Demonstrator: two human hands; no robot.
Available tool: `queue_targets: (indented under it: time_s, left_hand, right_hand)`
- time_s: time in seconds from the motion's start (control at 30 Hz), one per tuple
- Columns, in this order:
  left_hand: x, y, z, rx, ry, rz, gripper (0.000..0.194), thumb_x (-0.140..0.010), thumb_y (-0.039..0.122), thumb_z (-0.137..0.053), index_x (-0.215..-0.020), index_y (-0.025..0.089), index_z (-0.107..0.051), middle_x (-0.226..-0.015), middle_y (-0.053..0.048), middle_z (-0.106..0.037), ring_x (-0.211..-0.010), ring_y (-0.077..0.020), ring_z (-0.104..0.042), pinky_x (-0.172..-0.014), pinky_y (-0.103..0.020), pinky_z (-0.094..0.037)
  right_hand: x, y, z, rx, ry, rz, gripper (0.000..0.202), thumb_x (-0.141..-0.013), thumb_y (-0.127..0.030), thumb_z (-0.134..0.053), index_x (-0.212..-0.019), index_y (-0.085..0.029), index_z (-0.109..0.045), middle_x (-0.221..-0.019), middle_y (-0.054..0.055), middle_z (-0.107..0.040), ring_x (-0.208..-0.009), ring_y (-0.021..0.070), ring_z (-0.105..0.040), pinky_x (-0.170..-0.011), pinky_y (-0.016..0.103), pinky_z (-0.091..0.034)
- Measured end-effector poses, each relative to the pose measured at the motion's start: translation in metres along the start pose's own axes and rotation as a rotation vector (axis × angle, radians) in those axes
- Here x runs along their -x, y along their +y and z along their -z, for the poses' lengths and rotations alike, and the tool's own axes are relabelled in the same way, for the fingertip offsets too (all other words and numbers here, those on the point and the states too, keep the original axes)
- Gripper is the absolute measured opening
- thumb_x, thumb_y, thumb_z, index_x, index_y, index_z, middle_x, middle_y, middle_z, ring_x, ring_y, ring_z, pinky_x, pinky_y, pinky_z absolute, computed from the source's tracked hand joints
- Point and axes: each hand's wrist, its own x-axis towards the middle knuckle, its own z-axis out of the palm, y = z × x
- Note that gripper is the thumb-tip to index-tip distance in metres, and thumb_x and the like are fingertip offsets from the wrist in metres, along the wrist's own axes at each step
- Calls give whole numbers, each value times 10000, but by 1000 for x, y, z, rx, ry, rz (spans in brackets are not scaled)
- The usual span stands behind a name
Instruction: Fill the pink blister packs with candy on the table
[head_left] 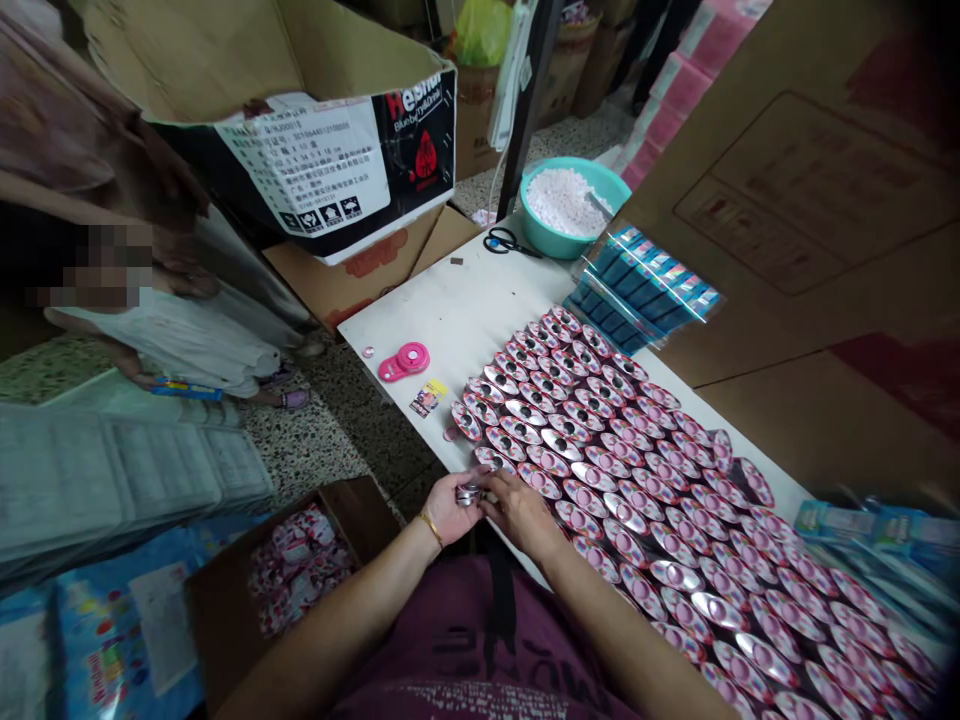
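Observation:
My left hand (450, 508) is turned palm up near the table's front edge, its fingers curled round a few small shiny round pieces (468, 494). My right hand (521, 512) meets it from the right, fingers bent and pressed together at those pieces; what they pinch is hidden. Just beyond both hands begin tight rows of glossy oval packs (600, 475), pink and red on a dark backing. Those farther back show dark round openings, while many nearer ones carry pink discs in the middle.
A pink round-headed tool (405, 361) and a small printed card (428, 398) lie on the white table (397, 310). Scissors (510, 243) and a teal basin (551, 237) of pale pieces stand at the back. Large cartons (817, 200) border the right; a box of wrapped packs (304, 560) sits lower left. A child (172, 335) stands left.

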Motion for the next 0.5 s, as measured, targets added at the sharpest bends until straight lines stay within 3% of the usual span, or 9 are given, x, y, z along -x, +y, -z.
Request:
queue_targets:
  time_s: [0.2,0.37,0.5]
  left_hand:
    - [12,6,11,-5,60,-44,253,-702,104,-458,-923,63,-574,-882,-128,-603,-778,-169,-571,-720,-312,-448]
    - [14,5,15,-26,35,-14,236,-700,86,-462,-912,65,-563,-925,-146,-592,-844,-195,-568,-747,-338,-452]
    - [16,9,16,-62,13,-36,251,-692,42,-463,-922,61,-560,-786,-111,-609,-740,-157,-589,-717,-297,-469]
  right_hand:
    - [6,-5,-23,-60,118,12,401,-797,-149,-388,-1193,-200,-422,-1152,91,-433,-1017,177,-449,-859,302,-404]
    - [0,0,-27,-256,117,-42,321,-750,-173,-490,-1062,-227,-539,-946,46,-485,-838,137,-510,-766,259,-437]
    - [-6,-2,-25,-324,171,-95,275,-730,-186,-489,-990,-220,-573,-880,35,-512,-774,136,-516,-725,261,-433]
